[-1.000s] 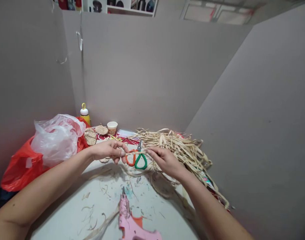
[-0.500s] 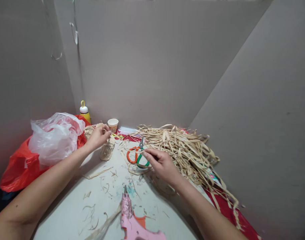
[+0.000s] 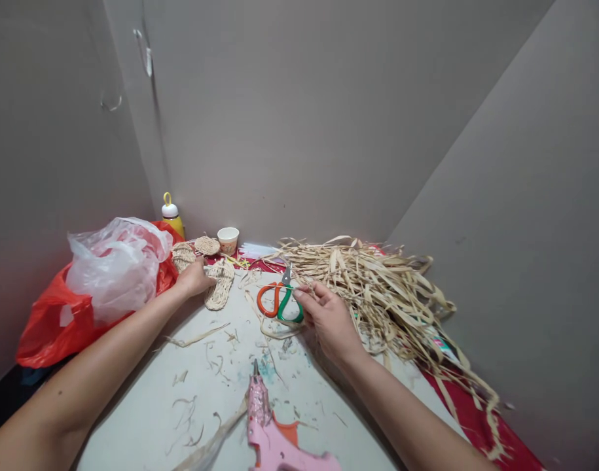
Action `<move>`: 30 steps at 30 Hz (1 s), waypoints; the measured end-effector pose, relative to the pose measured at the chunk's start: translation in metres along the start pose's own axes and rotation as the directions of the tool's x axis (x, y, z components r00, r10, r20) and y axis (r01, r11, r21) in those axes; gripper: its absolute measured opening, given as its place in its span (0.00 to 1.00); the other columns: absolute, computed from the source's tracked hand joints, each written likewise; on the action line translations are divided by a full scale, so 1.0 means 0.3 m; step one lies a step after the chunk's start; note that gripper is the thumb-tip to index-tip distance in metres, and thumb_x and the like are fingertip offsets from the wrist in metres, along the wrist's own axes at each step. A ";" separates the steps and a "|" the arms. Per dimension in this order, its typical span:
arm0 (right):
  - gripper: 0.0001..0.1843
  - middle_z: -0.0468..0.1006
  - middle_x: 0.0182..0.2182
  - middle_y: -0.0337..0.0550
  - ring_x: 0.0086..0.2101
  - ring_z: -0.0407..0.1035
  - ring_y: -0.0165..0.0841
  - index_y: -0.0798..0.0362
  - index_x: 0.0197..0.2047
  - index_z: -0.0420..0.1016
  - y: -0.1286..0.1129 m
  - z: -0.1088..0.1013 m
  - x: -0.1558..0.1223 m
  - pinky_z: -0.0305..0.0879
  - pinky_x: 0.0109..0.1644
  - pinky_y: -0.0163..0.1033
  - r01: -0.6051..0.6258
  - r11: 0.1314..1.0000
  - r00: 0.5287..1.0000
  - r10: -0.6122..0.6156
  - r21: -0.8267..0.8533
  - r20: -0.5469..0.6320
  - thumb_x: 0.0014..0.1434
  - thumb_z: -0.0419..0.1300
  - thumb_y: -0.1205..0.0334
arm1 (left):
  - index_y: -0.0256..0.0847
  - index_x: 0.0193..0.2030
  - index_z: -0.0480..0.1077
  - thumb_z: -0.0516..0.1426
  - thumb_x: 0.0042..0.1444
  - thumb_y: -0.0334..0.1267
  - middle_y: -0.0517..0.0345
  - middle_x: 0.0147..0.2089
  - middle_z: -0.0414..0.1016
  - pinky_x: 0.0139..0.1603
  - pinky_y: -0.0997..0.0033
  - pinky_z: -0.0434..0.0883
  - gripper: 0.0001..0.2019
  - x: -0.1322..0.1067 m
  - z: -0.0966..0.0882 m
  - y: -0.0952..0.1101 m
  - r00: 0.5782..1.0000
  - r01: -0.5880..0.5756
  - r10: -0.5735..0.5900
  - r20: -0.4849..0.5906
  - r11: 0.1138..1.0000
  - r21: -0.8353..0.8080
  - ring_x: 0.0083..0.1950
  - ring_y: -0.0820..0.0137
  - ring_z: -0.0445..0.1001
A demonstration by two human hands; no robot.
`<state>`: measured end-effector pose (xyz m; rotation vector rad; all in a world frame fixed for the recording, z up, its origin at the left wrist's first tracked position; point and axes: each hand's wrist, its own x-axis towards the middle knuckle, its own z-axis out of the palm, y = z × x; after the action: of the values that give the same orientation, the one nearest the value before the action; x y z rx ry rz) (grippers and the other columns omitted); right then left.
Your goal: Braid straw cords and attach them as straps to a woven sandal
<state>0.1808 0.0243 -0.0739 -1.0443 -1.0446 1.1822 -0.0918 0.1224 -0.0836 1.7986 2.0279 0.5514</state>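
Note:
My left hand (image 3: 196, 279) reaches down among several woven straw pieces at the table's back left. Its thumb and forefinger are apart, the thumb beside a sole-shaped woven piece (image 3: 219, 285); the other fingertips are hidden. Behind it lie another woven piece (image 3: 182, 256) and a round woven one (image 3: 207, 245). My right hand (image 3: 330, 320) is closed in a pinch on a thin straw strand (image 3: 300, 288), just right of the scissors (image 3: 287, 294) with orange and green handles. Below them a pink hot glue gun (image 3: 267, 428) points away from me.
A heap of dry straw strips (image 3: 368, 288) covers the back right. Red and white plastic bags (image 3: 117, 268) bulge at the left, near a yellow bottle (image 3: 173, 219) and a paper cup (image 3: 228, 240). Straw scraps litter the white tabletop (image 3: 230, 379). Grey walls enclose the table.
My left hand has lowered from above the woven pieces to beside them, and its thumb and forefinger have parted. My right hand keeps its pinch. The whole view has shifted slightly.

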 end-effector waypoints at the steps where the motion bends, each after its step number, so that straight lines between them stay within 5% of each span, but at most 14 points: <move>1: 0.15 0.57 0.16 0.26 0.17 0.45 0.24 0.52 0.30 0.69 -0.001 0.002 -0.001 0.39 0.19 0.32 -0.015 1.000 1.000 0.015 0.006 -0.001 0.47 0.69 0.54 | 0.37 0.50 0.68 0.64 0.51 0.40 0.49 0.45 0.75 0.44 0.63 0.70 0.21 0.001 0.005 -0.001 1.000 0.011 -0.011 0.015 1.000 -0.017 0.46 0.60 0.74; 6: 0.16 0.55 0.14 0.26 0.16 0.43 0.23 0.52 0.27 0.68 0.005 0.012 -0.005 0.36 0.18 0.31 -0.078 0.996 0.997 0.078 0.041 0.013 0.45 0.70 0.53 | 0.35 0.49 0.70 0.56 0.63 0.42 0.52 0.47 0.73 0.42 0.61 0.75 0.13 -0.007 0.016 0.006 0.994 0.070 -0.053 0.093 0.979 -0.193 0.43 0.67 0.75; 9: 0.17 0.53 0.13 0.25 0.15 0.42 0.22 0.53 0.26 0.68 0.010 0.015 -0.006 0.35 0.17 0.30 -0.106 0.992 0.994 0.104 0.064 0.023 0.45 0.70 0.51 | 0.35 0.38 0.69 0.60 0.57 0.37 0.60 0.32 0.72 0.30 0.72 0.71 0.08 -0.029 0.012 0.036 0.997 0.068 -0.052 0.053 0.925 -0.373 0.30 0.73 0.72; 12: 0.19 0.52 0.13 0.24 0.14 0.41 0.20 0.53 0.27 0.69 0.010 0.012 -0.003 0.35 0.16 0.28 -0.110 0.988 0.994 0.111 0.104 0.004 0.46 0.69 0.47 | 0.40 0.29 0.60 0.61 0.49 0.32 0.70 0.20 0.61 0.21 0.78 0.60 0.10 -0.071 0.003 0.093 1.000 0.005 -0.012 -0.007 0.814 -0.581 0.20 0.76 0.63; 17: 0.20 0.51 0.13 0.23 0.13 0.41 0.20 0.51 0.24 0.63 -0.009 0.001 0.004 0.38 0.15 0.26 -0.017 0.978 0.995 0.038 0.210 -0.096 0.48 0.67 0.47 | 0.43 0.32 0.57 0.58 0.44 0.34 0.70 0.23 0.61 0.23 0.79 0.58 0.11 -0.197 -0.002 0.206 0.992 -0.119 0.109 -0.067 0.592 -0.797 0.22 0.78 0.61; 23: 0.18 0.64 0.17 0.29 0.14 0.46 0.20 0.52 0.28 0.68 -0.043 0.012 -0.012 0.40 0.15 0.27 0.060 0.962 0.987 -0.018 0.265 -0.158 0.43 0.71 0.51 | 0.44 0.31 0.59 0.61 0.41 0.33 0.69 0.23 0.63 0.24 0.77 0.56 0.13 -0.373 -0.005 0.286 0.951 -0.045 0.304 0.062 0.335 -0.941 0.23 0.77 0.58; 26: 0.18 0.67 0.17 0.30 0.14 0.47 0.20 0.51 0.27 0.66 -0.044 0.021 -0.024 0.39 0.15 0.27 0.049 0.958 0.988 -0.005 0.284 -0.155 0.43 0.71 0.54 | 0.44 0.31 0.59 0.61 0.42 0.32 0.67 0.25 0.63 0.26 0.76 0.58 0.14 -0.436 -0.007 0.304 0.927 -0.058 0.368 0.071 0.327 -0.943 0.25 0.76 0.59; 30: 0.19 0.58 0.14 0.26 0.14 0.44 0.22 0.50 0.24 0.60 -0.039 0.029 -0.039 0.41 0.16 0.28 0.044 0.949 0.986 0.008 0.312 -0.165 0.49 0.67 0.52 | 0.44 0.31 0.59 0.63 0.42 0.33 0.67 0.27 0.62 0.24 0.77 0.56 0.15 -0.492 0.000 0.310 0.900 -0.068 0.426 0.097 0.356 -0.932 0.24 0.77 0.57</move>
<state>0.1735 0.0124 -0.0616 -0.8611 -0.7061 1.1808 0.0038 -0.0141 -0.0323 1.2952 0.8063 1.1078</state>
